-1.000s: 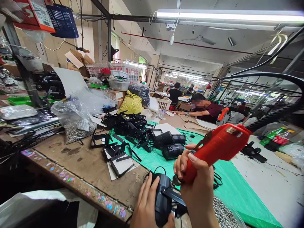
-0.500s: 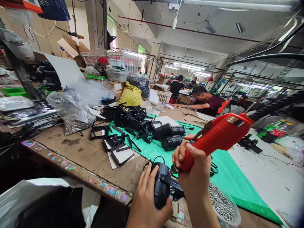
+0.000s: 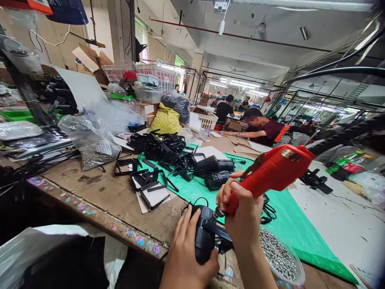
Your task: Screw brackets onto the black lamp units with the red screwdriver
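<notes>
My left hand [image 3: 188, 249] is wrapped round a black rounded housing [image 3: 204, 239] at the table's front edge. A flat black bracket [image 3: 221, 232] runs across the housing's side, partly behind my right wrist. My right hand [image 3: 240, 204] grips a red electric screwdriver [image 3: 270, 172], its tip angled down to the left and meeting the bracket's end on the housing. Whether a screw sits under the tip is too small to tell. Beside my right forearm stands a clear tub of small metal screws [image 3: 278, 257].
Black brackets [image 3: 165, 150] lie heaped on a green sheet [image 3: 300, 233], beside several black housings [image 3: 218, 180]. A bag of small metal parts [image 3: 99, 154] sits to the left. A co-worker [image 3: 260, 126] leans over the far table. The screwdriver's black cable [image 3: 345, 134] runs up right.
My right hand and the screwdriver have shifted slightly left and down, bringing the tip closer onto the bracket's end. My left hand and the housing have stayed in place.
</notes>
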`<action>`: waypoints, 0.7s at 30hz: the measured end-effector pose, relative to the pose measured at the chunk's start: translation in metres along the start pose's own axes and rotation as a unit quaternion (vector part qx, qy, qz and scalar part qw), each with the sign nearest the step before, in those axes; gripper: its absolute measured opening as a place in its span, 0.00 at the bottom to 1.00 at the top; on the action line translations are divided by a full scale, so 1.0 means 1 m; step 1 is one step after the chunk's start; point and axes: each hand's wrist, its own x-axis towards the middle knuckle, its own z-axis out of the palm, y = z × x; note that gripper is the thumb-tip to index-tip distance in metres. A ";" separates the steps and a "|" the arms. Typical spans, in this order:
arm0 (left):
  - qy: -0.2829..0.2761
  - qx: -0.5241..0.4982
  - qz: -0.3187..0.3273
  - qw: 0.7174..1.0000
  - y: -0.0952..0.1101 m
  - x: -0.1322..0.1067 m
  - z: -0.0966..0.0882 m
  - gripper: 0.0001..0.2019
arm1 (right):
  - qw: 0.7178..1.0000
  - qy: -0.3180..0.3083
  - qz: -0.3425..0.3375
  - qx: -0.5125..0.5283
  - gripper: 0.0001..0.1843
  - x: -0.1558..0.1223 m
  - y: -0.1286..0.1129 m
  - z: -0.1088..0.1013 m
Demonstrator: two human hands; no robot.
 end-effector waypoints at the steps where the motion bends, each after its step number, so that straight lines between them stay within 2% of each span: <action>1: -0.005 0.000 0.006 1.000 -0.001 0.000 0.000 0.39 | 1.000 -0.016 0.007 -0.002 0.11 0.001 0.001 -0.001; 6: 0.000 0.000 0.014 1.000 -0.004 0.000 0.001 0.38 | 0.991 -0.108 0.071 -0.021 0.10 0.006 0.004 0.002; 10: -0.029 0.002 0.013 1.000 -0.006 0.003 0.002 0.38 | 0.985 -0.136 0.100 -0.029 0.09 0.007 0.005 0.005; 14: -0.001 0.005 0.004 1.000 -0.006 0.004 0.002 0.39 | 0.985 -0.137 0.101 -0.026 0.10 0.004 0.004 0.003; 17: -0.011 0.003 0.006 1.000 -0.005 0.004 0.002 0.39 | 0.987 -0.128 0.093 -0.022 0.12 0.002 0.003 0.002; 19: -0.010 0.004 0.007 1.000 -0.005 0.003 0.003 0.39 | 0.990 -0.110 0.084 -0.019 0.14 0.005 0.000 0.000; 21: 0.017 0.016 0.008 1.000 -0.007 0.001 0.005 0.39 | 0.994 -0.082 0.064 -0.014 0.17 0.010 -0.006 -0.006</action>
